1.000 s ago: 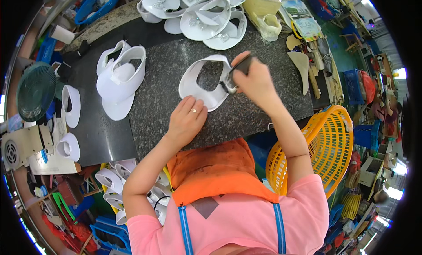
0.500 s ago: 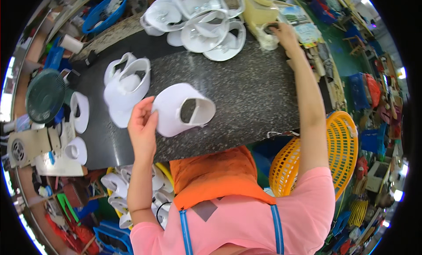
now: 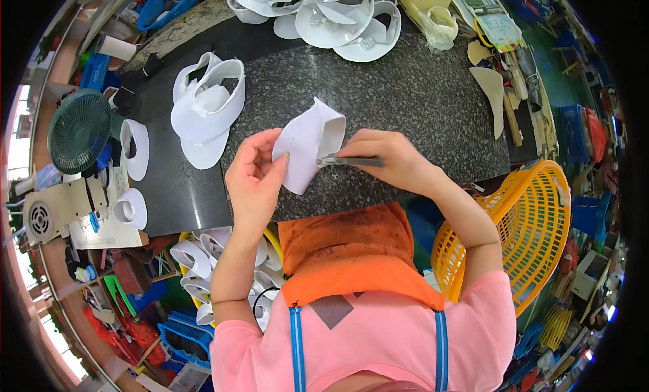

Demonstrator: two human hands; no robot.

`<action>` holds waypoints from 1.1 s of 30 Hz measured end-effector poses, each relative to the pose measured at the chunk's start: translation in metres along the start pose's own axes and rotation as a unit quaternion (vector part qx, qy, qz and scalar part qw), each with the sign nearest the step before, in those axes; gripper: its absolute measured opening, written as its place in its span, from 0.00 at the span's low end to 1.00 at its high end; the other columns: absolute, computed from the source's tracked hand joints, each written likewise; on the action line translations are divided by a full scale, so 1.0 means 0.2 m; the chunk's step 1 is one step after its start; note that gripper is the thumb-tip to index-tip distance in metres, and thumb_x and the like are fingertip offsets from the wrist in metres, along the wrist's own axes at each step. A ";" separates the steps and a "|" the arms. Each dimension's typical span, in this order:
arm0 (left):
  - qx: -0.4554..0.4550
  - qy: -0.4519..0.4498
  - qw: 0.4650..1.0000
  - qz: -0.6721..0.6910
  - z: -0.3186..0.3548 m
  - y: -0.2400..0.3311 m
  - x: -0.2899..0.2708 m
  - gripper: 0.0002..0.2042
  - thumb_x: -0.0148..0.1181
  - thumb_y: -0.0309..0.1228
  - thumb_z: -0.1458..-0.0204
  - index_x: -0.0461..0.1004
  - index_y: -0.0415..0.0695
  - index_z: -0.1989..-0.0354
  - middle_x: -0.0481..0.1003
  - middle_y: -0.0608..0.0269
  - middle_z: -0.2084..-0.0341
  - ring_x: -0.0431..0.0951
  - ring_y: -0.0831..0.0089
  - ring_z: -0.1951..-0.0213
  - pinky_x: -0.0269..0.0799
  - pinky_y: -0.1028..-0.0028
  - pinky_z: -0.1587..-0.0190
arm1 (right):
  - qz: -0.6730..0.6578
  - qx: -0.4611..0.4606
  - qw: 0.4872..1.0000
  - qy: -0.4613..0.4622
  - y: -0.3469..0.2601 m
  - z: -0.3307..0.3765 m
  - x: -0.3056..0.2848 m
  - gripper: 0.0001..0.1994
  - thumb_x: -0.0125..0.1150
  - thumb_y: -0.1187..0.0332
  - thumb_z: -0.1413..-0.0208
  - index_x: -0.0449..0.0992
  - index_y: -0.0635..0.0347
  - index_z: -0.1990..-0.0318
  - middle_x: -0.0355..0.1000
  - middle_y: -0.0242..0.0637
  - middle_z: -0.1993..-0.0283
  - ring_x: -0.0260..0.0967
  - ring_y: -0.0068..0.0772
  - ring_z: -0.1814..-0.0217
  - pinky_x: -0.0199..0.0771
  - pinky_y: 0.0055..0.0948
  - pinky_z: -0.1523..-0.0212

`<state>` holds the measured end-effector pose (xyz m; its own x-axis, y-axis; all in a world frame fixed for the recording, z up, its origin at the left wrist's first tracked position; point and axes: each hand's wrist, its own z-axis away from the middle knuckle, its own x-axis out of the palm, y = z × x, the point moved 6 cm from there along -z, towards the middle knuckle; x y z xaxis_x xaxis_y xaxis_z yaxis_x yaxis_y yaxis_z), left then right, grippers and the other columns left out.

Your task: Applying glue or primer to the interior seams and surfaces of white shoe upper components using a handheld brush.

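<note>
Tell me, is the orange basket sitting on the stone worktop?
No, the orange basket sits below and to the right of the worktop, off its edge, beside the person's right arm.

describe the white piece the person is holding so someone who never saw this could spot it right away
Start at the dark speckled stone worktop in the middle of the view. Above its near edge, the left hand holds up a curved white shoe upper, and the right hand brings a thin grey tool to it. It is the only white piece lifted in hand; the rest lie in piles.
</note>
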<state>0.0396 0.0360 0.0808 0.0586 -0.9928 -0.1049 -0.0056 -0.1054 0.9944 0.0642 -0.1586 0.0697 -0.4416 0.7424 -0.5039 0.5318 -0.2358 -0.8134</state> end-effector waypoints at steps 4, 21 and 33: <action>-0.004 0.013 0.995 0.098 -0.06 0.01 -0.04 0.16 0.52 0.14 0.53 0.68 0.36 0.54 0.73 0.62 0.64 0.73 0.79 0.61 0.69 0.81 0.59 | 0.138 0.012 0.990 -0.006 0.08 -0.04 -0.03 0.12 0.59 0.78 0.59 0.74 0.61 0.63 0.68 0.41 0.67 0.67 0.45 0.63 0.70 0.36 0.62; -0.165 -0.203 0.948 -0.181 -0.79 -0.28 0.09 0.17 0.55 0.20 0.58 0.71 0.34 0.56 0.74 0.63 0.71 0.73 0.79 0.73 0.67 0.81 0.75 | 0.324 -0.103 0.937 0.077 0.10 -0.19 0.08 0.13 0.55 0.76 0.59 0.72 0.59 0.61 0.65 0.37 0.69 0.68 0.38 0.67 0.70 0.34 0.66; -0.142 0.009 0.932 0.334 -0.16 -0.45 -0.17 0.18 0.47 0.16 0.50 0.62 0.37 0.49 0.68 0.56 0.53 0.72 0.64 0.53 0.72 0.63 0.52 | 0.410 0.172 0.822 0.357 0.57 -0.04 -1.22 0.11 0.56 0.64 0.50 0.77 0.59 0.62 0.74 0.45 0.67 0.70 0.47 0.62 0.68 0.38 0.63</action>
<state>0.0698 0.0805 -0.0040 0.1528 -0.8299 0.5366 0.2174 0.5579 0.8009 0.2379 -0.3618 0.1032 0.5641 0.3962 -0.7244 0.1500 -0.9120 -0.3819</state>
